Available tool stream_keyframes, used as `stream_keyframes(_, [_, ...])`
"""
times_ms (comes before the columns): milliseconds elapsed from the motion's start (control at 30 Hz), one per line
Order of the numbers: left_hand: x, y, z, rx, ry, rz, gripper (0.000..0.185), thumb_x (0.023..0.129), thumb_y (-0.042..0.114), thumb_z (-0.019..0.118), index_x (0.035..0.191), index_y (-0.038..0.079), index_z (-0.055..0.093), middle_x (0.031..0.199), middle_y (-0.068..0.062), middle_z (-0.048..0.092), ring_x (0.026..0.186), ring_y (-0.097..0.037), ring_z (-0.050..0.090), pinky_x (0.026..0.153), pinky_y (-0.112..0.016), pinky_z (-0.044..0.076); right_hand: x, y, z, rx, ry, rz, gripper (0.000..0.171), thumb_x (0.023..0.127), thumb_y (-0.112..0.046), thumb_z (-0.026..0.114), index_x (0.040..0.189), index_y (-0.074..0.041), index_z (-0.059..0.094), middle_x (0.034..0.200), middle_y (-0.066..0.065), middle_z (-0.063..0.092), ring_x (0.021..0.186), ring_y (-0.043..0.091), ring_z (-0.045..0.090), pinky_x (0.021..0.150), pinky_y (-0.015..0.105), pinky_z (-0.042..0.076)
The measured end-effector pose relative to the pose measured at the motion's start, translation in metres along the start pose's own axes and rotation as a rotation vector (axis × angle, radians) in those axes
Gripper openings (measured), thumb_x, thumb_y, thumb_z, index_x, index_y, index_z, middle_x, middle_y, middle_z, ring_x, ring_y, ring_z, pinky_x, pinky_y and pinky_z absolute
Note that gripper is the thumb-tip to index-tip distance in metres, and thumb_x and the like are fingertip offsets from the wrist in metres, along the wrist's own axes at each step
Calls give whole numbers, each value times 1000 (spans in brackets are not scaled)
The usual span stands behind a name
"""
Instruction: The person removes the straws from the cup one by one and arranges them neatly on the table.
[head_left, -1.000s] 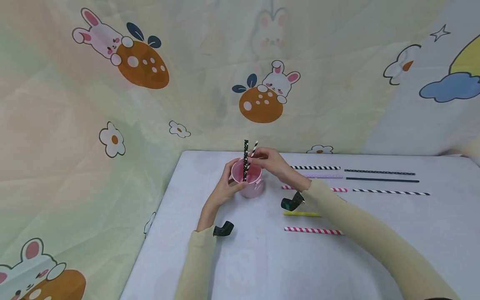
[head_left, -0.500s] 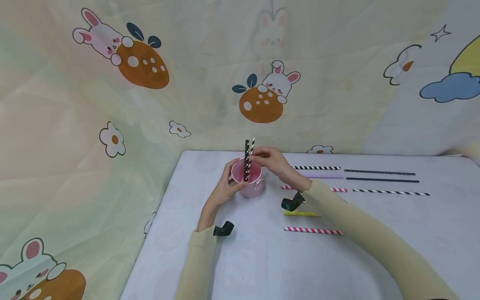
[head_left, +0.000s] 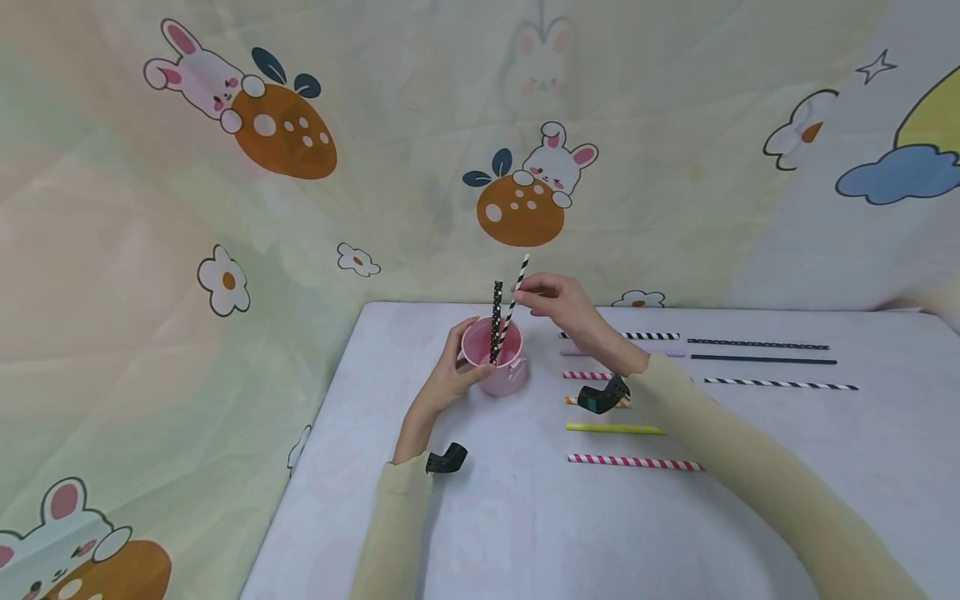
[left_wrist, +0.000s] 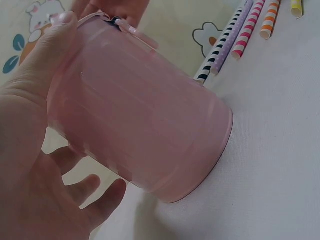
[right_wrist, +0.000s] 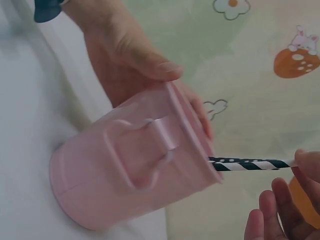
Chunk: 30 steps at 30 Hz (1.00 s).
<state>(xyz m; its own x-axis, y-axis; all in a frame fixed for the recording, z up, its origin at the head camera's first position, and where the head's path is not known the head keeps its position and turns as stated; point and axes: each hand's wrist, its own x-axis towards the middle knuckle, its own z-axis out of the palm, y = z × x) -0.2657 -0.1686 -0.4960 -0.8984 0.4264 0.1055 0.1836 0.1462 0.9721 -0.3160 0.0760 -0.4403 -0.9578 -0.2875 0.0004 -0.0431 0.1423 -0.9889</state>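
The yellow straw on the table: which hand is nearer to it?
Right. The right hand pinches a striped straw above the pink cup, on the side where the yellow straw lies; the left hand grips the cup's far side.

No words, brand names, numbers or signs can be read in any view. The backdrop cloth [head_left: 375, 167] carries only cartoon pictures of rabbits, flowers, a star and a cloud, with no lettering. The pink cup [head_left: 497, 367] shows a plain wall in both wrist views, and the straws [head_left: 765, 384] on the table [head_left: 525, 533] bear only stripes and dots.
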Motion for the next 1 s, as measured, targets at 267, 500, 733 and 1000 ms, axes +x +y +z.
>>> stream_keyframes(267, [0,1,0,11,0,-5,87,90,10,74,158,9,19,158,-20,33,146,-43,31,116,-66,30,-14,-21,-28,77,17,-54,32,98,-29,67,121,-7,65,130,11,64,117,24,57,105,43,51])
stream_keyframes(500, [0,1,0,-6,-4,-12,87,90,11,74,158,8,19,159,-21,30,146,-48,29,116,-67,29,-33,-44,-61,56,42,-105,31,97,-30,67,117,-5,64,127,6,66,121,21,58,95,27,54])
stream_keyframes(733, [0,1,1,3,-6,-17,86,91,5,70,158,6,17,158,-22,30,146,-49,28,115,-69,29,-58,-49,-83,-56,26,-136,29,99,-29,64,113,-4,65,122,2,68,116,21,59,90,26,56])
stream_keyframes(1000, [0,1,0,12,-5,-13,87,90,12,74,158,8,19,159,-20,31,146,-45,31,116,-66,31,-87,-43,-104,-259,3,-137,21,97,-23,68,113,-9,70,113,-2,72,103,15,66,85,19,55])
